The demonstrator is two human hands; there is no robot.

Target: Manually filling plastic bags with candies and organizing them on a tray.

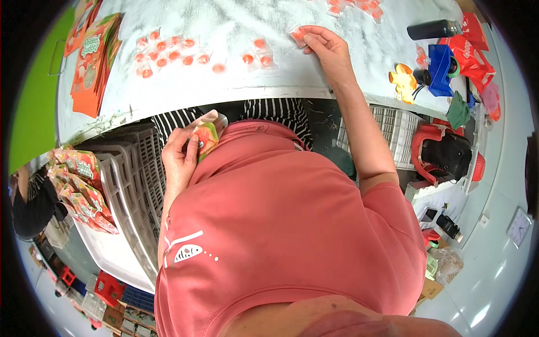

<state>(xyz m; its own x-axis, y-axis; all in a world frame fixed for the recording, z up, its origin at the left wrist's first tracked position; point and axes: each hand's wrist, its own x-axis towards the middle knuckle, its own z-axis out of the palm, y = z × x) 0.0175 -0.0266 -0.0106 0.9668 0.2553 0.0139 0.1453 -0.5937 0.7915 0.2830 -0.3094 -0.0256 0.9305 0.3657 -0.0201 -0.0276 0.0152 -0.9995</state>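
Note:
My right hand (331, 51) reaches over the white table (236, 84), thumb and fingers pinching a small, clear-wrapped red candy (297, 35). Close to my lap, my left hand (178, 156) grips a red and green printed pouch (206, 139) with a whitish upper part; whether anything is inside is hidden. More wrapped candies (174, 55) lie in a loose group at the left of the table. A smaller cluster of candies (265, 59) sits nearer my right hand, and others (359, 8) are at the far edge of the view.
Flat orange-green pouches (92, 64) are stacked at the table's left end. Below them, filled pouches (84, 185) lie by grey crates (132, 168). A black bottle (433, 29), a blue box (440, 70) and a yellow object (403, 83) occupy the right end. Another person (35, 208) is at far left.

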